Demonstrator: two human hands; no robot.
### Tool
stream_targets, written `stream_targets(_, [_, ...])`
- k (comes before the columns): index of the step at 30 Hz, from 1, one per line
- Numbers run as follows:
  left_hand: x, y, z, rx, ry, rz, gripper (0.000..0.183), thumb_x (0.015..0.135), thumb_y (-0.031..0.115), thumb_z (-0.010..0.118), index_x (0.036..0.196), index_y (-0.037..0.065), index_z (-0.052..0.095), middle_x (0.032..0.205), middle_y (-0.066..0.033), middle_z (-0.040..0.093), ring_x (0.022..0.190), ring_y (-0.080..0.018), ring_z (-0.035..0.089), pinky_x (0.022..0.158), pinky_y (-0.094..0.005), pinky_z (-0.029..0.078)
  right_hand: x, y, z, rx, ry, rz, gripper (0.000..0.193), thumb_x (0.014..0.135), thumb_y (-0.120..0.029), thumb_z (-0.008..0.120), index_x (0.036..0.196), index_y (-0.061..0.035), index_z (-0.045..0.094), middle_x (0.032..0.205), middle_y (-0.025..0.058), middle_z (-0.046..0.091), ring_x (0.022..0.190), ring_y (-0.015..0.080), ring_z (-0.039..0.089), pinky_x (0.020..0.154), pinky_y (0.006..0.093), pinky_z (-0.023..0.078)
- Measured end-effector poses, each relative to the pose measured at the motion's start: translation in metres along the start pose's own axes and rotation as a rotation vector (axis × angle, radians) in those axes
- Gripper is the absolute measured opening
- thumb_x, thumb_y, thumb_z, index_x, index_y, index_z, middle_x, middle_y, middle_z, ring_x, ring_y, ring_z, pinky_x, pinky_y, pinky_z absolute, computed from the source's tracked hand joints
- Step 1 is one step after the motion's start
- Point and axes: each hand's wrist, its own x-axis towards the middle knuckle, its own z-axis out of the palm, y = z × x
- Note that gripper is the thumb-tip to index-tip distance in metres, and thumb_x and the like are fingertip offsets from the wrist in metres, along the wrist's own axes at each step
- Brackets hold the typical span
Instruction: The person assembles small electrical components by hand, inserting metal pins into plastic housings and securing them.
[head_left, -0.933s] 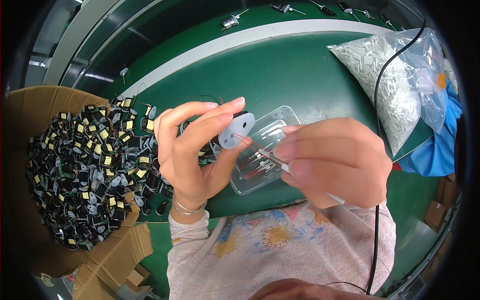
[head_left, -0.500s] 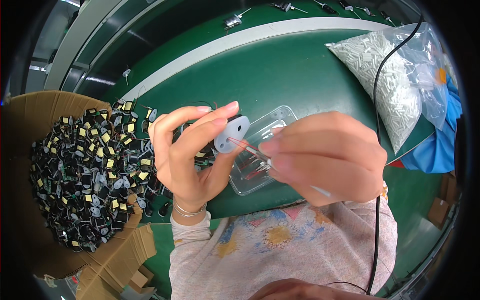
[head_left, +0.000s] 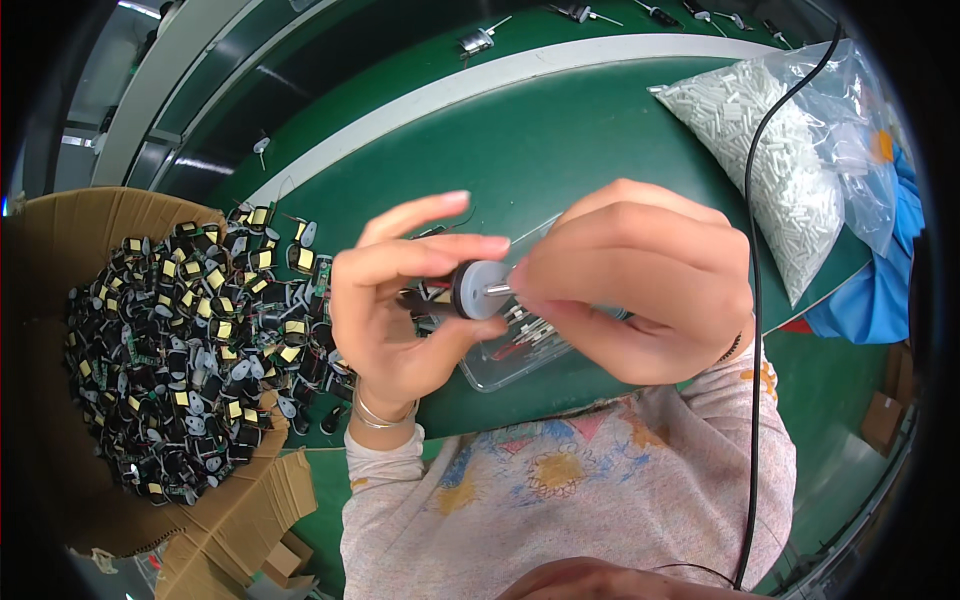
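My left hand (head_left: 385, 300) grips a small black motor-like part with a grey end plate (head_left: 480, 292) between thumb and fingers, its plate turned toward my right hand. The index finger is raised off it. My right hand (head_left: 640, 280) pinches a thin metal pin (head_left: 498, 290), whose tip meets the grey plate; its other end is hidden by the fingertips. Beneath both hands lies a clear plastic tray (head_left: 482, 380), partly covered by them. Slim whitish rods (head_left: 535, 328) and some red pieces show in it.
On the left a cardboard box (head_left: 105, 205) is heaped with wired black parts (head_left: 200, 340), spilling onto the green table (head_left: 590, 120). A bag of white tubes (head_left: 770, 160) lies at right, crossed by a black cable (head_left: 757, 350). Parts (head_left: 478, 40) rest beyond the white rail (head_left: 400, 105).
The red wires seen between the plate and my right fingers no longer show; a metal pin now meets the plate. My right hand has shifted slightly left and up, and the motor-like part has turned.
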Motion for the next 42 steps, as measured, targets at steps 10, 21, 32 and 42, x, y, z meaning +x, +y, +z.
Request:
stream_targets(10, [-0.004, -0.001, 0.002, -0.06, -0.015, 0.187, 0.028, 0.071, -0.003, 0.071, 0.086, -0.002, 0.048, 0.096, -0.0275, 0.064, 0.08, -0.0265, 0.066, 0.069, -0.0305, 0.053, -0.006, 0.001, 0.012, -0.279, 0.075, -0.257, 0.03, 0.049, -0.003, 0.061, 0.078, 0.0015, 0.067, 0.078, 0.0081, 0.063, 0.066, 0.0202, 0.06, 0.055, 0.0264, 0.049])
stream_targets(21, [-0.009, 0.008, 0.001, -0.19, -0.001, -0.001, 0.032, 0.072, -0.003, 0.073, 0.085, -0.002, 0.044, 0.097, -0.0306, 0.063, 0.082, -0.0209, 0.063, 0.073, -0.0277, 0.049, -0.006, 0.013, 0.021, -0.01, 0.054, -0.143, 0.027, 0.053, 0.009, 0.061, 0.077, -0.0006, 0.068, 0.077, 0.0063, 0.063, 0.065, 0.0201, 0.059, 0.056, 0.0287, 0.05])
stream_targets(32, [0.04, -0.058, -0.053, 0.788, 0.003, -0.067, 0.031, 0.081, 0.023, 0.065, 0.105, 0.004, 0.056, 0.106, -0.0137, 0.058, 0.097, -0.0301, 0.054, 0.087, -0.0401, 0.043, 0.028, 0.19, 0.059, 0.368, 0.051, 0.661, 0.016, 0.082, -0.009, 0.065, 0.094, 0.0024, 0.066, 0.089, 0.0081, 0.066, 0.081, 0.0148, 0.063, 0.074, 0.0279, 0.054])
stream_targets(42, [0.0, -0.083, -0.065, 1.103, -0.709, -0.165, 0.042, 0.066, 0.005, 0.072, 0.103, 0.009, 0.053, 0.102, -0.0054, 0.06, 0.107, -0.0278, 0.05, 0.087, -0.0408, 0.039, 0.039, 0.259, 0.059, 0.257, 0.312, 1.064, 0.041, 0.088, -0.008, 0.056, 0.127, -0.0013, 0.046, 0.121, 0.0153, 0.053, 0.085, 0.0227, 0.065, 0.065, 0.0302, 0.057])
